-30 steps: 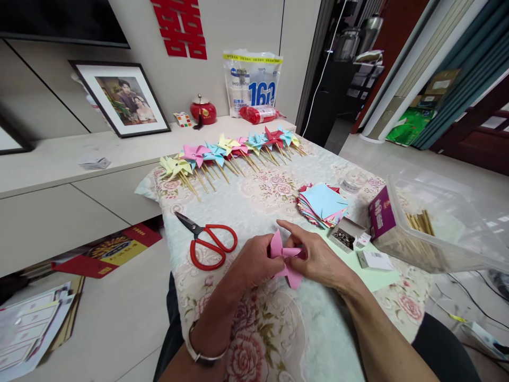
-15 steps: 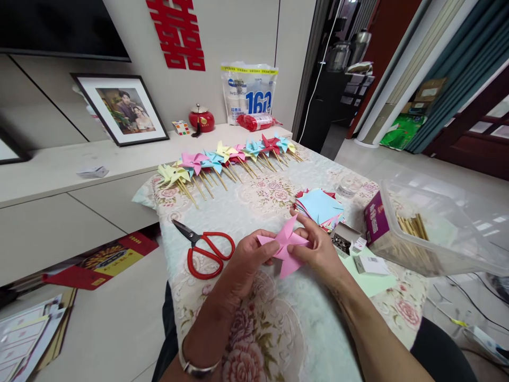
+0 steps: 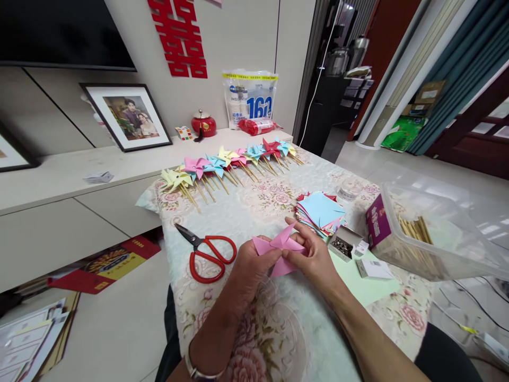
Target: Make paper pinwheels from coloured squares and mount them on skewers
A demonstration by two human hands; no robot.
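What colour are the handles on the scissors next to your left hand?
Red, with dark blades. The scissors show clearly in the head view, on the floral cloth.

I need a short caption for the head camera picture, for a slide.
Both hands, left hand and right hand, hold a pink paper pinwheel above a floral tablecloth, beside red scissors.

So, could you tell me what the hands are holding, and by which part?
Both hands, left and right, pinch a pink paper pinwheel near its centre.

bright, even daylight | soft shadows | sharp centre | wide-angle edge distortion
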